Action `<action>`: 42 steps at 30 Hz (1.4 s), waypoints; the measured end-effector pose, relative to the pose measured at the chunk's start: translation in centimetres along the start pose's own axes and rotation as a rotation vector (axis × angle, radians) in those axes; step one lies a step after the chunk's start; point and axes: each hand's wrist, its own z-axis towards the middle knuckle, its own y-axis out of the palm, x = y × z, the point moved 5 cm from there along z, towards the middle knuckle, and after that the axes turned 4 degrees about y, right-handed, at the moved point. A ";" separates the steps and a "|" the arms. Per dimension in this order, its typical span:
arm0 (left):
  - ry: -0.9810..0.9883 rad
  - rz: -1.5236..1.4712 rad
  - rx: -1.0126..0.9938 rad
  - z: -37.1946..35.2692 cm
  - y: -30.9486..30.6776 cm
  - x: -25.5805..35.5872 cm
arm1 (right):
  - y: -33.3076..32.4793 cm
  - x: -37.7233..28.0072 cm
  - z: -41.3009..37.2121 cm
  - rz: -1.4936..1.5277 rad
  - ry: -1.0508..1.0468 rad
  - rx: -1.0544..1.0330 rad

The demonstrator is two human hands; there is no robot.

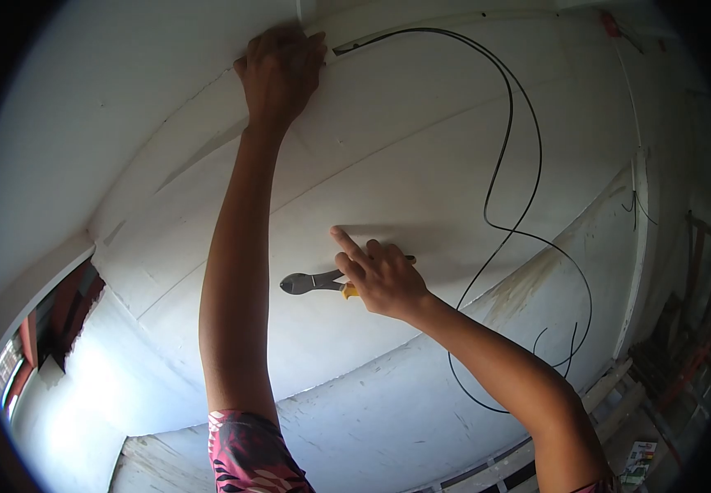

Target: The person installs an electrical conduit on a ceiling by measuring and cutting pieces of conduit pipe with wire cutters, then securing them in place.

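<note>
My left hand (280,74) is raised against the top of the pale wall panel (372,177), just left of a small slot. Its fingers are bent in and mostly hidden, so what they hold cannot be made out. From the slot a pair of thin black cables (510,90) loops down to the right. Lower down, my right hand (387,278) is closed around diagonal cutting pliers (310,283) with a yellow and dark handle. The jaws point left, and the index finger stretches out toward the upper left.
A window opening (23,361) with red framing is at the lower left. On the right stands a vertical white trim strip (640,246), with a short wire beside it. Timber and a printed packet (638,462) lie low at the right. A red object (610,23) is at the upper right.
</note>
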 end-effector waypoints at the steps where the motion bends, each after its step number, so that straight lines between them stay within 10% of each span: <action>1: 0.000 0.001 0.008 0.0 0.3 -0.1 | -0.1 0.0 0.0 -0.005 -0.004 0.008; 15: -0.875 -0.111 -0.212 1.8 -1.3 -0.7 | 0.3 -0.1 -0.1 -0.073 -0.028 0.108; 42: -0.693 -0.030 -0.423 2.9 -0.6 0.1 | 0.3 0.1 -0.2 -0.066 -0.017 0.181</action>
